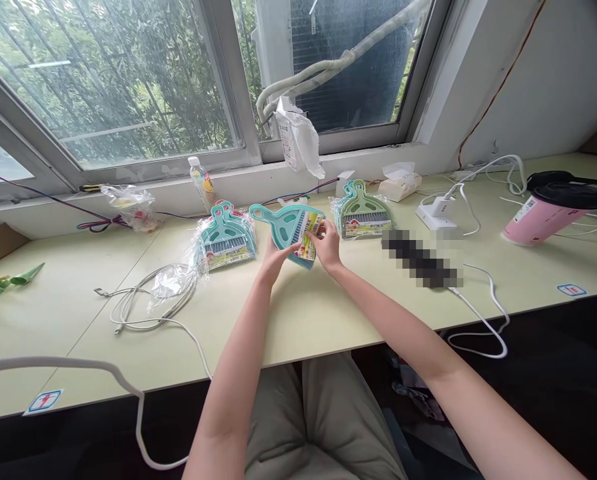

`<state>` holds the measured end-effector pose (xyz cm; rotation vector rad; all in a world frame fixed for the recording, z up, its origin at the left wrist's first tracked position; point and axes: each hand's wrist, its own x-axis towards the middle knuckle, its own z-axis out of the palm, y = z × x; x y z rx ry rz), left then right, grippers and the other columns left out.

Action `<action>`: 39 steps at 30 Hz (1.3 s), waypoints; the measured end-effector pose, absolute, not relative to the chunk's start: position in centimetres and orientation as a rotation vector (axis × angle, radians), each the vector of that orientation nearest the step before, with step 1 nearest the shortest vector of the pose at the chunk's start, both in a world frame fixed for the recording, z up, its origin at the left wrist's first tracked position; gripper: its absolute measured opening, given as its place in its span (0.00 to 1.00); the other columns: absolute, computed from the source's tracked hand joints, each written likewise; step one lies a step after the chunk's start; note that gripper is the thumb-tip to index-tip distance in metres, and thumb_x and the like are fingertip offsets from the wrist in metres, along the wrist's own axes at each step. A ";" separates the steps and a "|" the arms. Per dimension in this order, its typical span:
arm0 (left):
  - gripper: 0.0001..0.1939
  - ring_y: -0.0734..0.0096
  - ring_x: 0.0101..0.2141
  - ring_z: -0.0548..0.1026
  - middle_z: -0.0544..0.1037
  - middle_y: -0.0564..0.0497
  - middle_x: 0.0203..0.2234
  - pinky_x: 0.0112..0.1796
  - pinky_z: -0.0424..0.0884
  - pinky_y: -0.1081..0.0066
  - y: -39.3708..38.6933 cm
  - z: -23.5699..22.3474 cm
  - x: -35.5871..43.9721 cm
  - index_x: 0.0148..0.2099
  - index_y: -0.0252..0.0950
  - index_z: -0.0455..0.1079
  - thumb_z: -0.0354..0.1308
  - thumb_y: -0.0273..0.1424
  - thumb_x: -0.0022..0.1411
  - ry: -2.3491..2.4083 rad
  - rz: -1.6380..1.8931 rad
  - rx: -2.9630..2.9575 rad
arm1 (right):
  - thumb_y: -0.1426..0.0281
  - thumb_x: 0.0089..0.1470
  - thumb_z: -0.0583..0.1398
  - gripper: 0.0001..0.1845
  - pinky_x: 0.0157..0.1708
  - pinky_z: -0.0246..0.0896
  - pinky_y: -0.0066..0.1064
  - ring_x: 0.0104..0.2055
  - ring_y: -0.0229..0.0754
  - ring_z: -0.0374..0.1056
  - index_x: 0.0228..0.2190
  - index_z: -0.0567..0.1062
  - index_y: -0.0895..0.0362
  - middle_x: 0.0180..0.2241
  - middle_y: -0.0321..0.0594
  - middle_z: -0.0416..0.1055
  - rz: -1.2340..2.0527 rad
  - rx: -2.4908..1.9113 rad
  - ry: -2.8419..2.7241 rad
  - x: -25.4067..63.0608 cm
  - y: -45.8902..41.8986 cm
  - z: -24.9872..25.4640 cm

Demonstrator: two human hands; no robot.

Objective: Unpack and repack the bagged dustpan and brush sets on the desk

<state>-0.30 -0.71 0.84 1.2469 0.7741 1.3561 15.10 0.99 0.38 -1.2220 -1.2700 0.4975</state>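
Observation:
A teal mini dustpan and brush set (286, 227) with a yellow paper label is held up over the pale green table (298, 313). My left hand (273, 259) grips its lower left edge. My right hand (326, 245) pinches the label end on the right. Left of it, a second teal set (226, 240) in clear wrapping lies flat. To the right lies a green set (363, 212), also wrapped.
An empty clear wrapper (171, 280) and white cables (138, 307) lie at left. A bottle (202, 181), tissue pack (401, 181), white charger (437, 215) and pink device (543, 217) sit toward the window and right. A blurred dark object (418, 259) lies near my right forearm.

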 end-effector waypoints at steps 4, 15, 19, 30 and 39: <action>0.49 0.47 0.59 0.72 0.75 0.41 0.57 0.58 0.70 0.50 -0.5 0.5 -0.4 0.64 0.42 0.63 0.78 0.35 0.41 0.772 1.356 1.269 | 0.67 0.54 0.66 0.19 0.48 0.70 0.39 0.45 0.45 0.68 0.46 0.70 0.54 0.46 0.45 0.67 0.417 -1.292 -1.279 15.3 1.1 0.0; 0.37 0.48 0.54 0.76 0.80 0.45 0.48 0.57 0.72 0.50 -0.2 0.6 -1.2 0.56 0.41 0.69 0.76 0.34 0.44 0.884 1.462 1.213 | 0.61 0.58 0.63 0.21 0.46 0.74 0.41 0.44 0.45 0.76 0.51 0.67 0.52 0.44 0.43 0.77 1.143 -1.120 -1.022 14.6 1.3 0.5; 0.37 0.46 0.54 0.76 0.80 0.44 0.47 0.56 0.73 0.49 -0.1 0.7 -1.5 0.54 0.40 0.69 0.77 0.33 0.41 0.911 1.450 1.193 | 0.62 0.57 0.64 0.15 0.44 0.76 0.39 0.38 0.43 0.78 0.44 0.70 0.52 0.40 0.40 0.79 1.276 -1.055 -0.997 14.5 1.0 0.7; 0.31 0.46 0.60 0.71 0.78 0.41 0.54 0.59 0.68 0.53 -0.4 1.9 -1.2 0.57 0.38 0.72 0.70 0.47 0.56 0.975 1.480 1.350 | 0.65 0.51 0.68 0.15 0.40 0.76 0.39 0.35 0.45 0.79 0.40 0.73 0.53 0.34 0.38 0.81 1.356 -0.909 -0.882 15.3 1.0 0.9; 0.28 0.48 0.66 0.62 0.67 0.35 0.64 0.62 0.57 0.43 -1.5 4.0 -7.2 0.66 0.38 0.65 0.51 0.21 0.66 2.492 1.708 1.200 | 0.72 0.51 0.67 0.11 0.35 0.75 0.32 0.32 0.40 0.77 0.38 0.74 0.53 0.32 0.34 0.80 1.342 -0.881 -0.738 16.4 1.7 0.4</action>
